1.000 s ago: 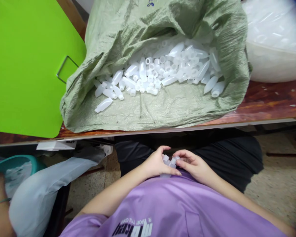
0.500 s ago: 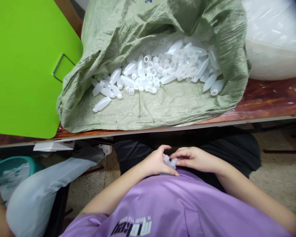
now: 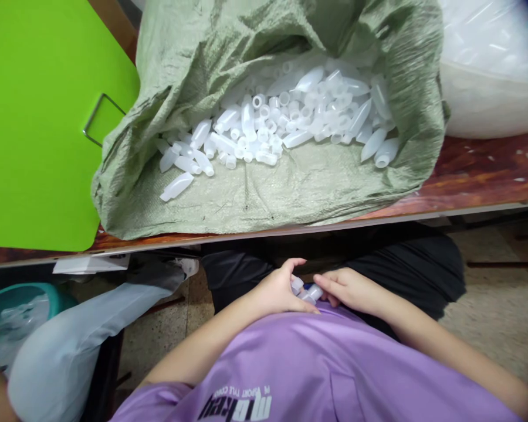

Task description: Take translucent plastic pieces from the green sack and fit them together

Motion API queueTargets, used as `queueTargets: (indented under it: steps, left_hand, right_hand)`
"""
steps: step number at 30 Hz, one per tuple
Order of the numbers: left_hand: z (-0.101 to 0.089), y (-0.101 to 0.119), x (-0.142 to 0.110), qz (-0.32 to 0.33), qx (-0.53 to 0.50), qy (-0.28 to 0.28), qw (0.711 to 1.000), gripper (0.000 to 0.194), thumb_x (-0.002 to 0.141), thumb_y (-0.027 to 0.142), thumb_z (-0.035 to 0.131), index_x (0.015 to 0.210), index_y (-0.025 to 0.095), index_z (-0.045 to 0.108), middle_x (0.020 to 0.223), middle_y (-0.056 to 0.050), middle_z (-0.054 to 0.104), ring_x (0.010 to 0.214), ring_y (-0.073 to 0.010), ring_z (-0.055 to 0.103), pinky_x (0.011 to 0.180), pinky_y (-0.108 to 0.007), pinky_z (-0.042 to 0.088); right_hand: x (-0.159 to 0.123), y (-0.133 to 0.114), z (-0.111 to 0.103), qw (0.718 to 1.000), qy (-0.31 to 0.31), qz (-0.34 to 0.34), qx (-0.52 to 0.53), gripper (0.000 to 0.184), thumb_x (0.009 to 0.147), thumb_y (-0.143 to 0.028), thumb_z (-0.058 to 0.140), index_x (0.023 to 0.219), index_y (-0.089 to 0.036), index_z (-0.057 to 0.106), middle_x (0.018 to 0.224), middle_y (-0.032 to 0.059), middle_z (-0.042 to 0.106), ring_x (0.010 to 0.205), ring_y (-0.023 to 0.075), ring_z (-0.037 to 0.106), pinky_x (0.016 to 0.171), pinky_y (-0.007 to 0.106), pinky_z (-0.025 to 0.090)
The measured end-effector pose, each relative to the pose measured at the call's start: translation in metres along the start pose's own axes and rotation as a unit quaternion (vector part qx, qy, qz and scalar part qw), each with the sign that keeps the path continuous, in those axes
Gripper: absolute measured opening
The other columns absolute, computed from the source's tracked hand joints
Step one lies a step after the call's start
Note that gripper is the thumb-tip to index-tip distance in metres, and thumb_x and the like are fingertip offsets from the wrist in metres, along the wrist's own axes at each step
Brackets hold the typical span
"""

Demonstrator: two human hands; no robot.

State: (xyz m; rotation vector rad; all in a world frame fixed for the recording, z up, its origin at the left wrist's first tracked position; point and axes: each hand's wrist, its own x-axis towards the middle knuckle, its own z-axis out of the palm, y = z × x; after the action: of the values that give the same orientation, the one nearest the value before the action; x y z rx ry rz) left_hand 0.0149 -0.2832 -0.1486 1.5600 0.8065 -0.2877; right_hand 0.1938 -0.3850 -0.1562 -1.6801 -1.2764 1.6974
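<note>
Low over my lap, just in front of the purple shirt, my left hand point(image 3: 281, 290) is curled round a few small translucent plastic bottles point(image 3: 296, 286), its thumb raised. My right hand point(image 3: 351, 288) is close on its right, fingers bent in and the thumb and fingertips at the end of one small bottle point(image 3: 315, 292). The right fingertips are partly hidden, so the exact grip is hard to see. Beyond the table edge, many similar bottles point(image 3: 264, 126) lie heaped in the mouth of a green woven sack point(image 3: 211, 205).
A bright green board point(image 3: 35, 129) with a metal handle point(image 3: 88, 120) stands left of the sack. A full white bag point(image 3: 488, 88) rests on the reddish table point(image 3: 488, 170) at the right. At lower left are a teal basin point(image 3: 55, 302) and another person's leg point(image 3: 66, 346) and arm.
My right hand has turned slightly, its fingers now curled down under the thumb. The bottle beside it shows more, tilted towards the right hand. My left hand has stayed put.
</note>
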Motion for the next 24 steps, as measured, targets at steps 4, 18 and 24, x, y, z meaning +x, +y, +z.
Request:
queueTargets:
  steps: [4,18,24]
  left_hand:
    - [0.001,0.002,0.000,0.012,0.002,0.005,1.000,0.104,0.044,0.044,0.081,0.133,0.022,0.033,0.078,0.003,0.055,0.071,-0.0122,0.054,0.068,-0.026,0.042]
    - [0.008,-0.002,-0.003,0.020,0.033,0.004,0.999,0.086,0.053,0.044,0.076,0.127,0.023,0.036,0.079,0.004,0.057,0.069,-0.0120,0.054,0.062,-0.022,0.040]
    - [0.011,-0.004,-0.002,0.032,0.060,0.001,0.998,0.078,0.058,0.046,0.073,0.124,0.022,0.038,0.076,0.004,0.058,0.063,-0.0102,0.051,0.057,-0.021,0.037]
  right_hand:
    - [0.002,-0.004,0.000,0.999,0.009,-0.048,0.010,0.035,0.079,-0.051,0.053,0.086,-0.018,0.063,0.077,0.0028,0.065,0.069,0.0143,0.058,0.065,0.026,0.046]
    - [-0.004,-0.009,0.007,0.988,-0.051,-0.062,-0.129,0.022,0.087,-0.039,0.044,0.094,-0.021,0.056,0.085,0.0030,0.064,0.073,0.0157,0.059,0.066,0.026,0.044]
    - [-0.001,-0.008,0.008,0.986,-0.051,-0.055,-0.148,0.022,0.089,-0.037,0.039,0.088,-0.021,0.054,0.082,0.0032,0.062,0.072,0.0162,0.058,0.064,0.026,0.042]
